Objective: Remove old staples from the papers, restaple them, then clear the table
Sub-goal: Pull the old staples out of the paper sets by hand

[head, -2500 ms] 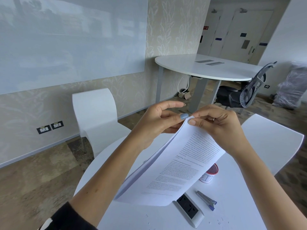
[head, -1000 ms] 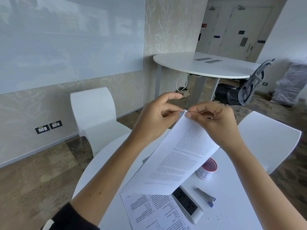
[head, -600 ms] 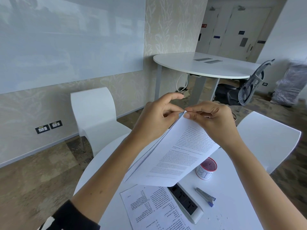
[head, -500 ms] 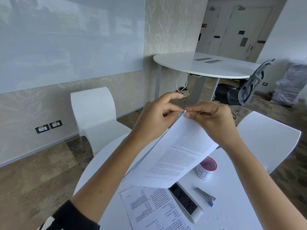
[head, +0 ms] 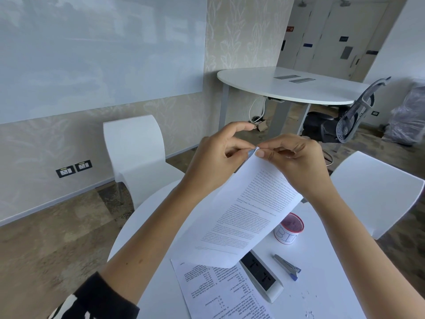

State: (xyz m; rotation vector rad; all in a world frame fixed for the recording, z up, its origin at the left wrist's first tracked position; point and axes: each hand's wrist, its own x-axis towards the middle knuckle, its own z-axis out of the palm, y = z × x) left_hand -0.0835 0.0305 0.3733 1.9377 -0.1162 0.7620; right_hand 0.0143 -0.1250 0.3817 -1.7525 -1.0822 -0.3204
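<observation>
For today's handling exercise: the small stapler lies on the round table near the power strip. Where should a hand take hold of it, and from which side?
Grip the stapler across its long narrow body, near the grey middle, thumb and finger on the two long sides. Come from above and from the right: it lies flat, the power strip sits close on its left, and the table to its right looks bare.

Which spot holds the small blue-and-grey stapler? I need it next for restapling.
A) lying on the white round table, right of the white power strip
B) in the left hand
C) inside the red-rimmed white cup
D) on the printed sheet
A: the small blue-and-grey stapler lies on the white round table, right of the white power strip, with both hands up at the lifted paper's corner.
</observation>
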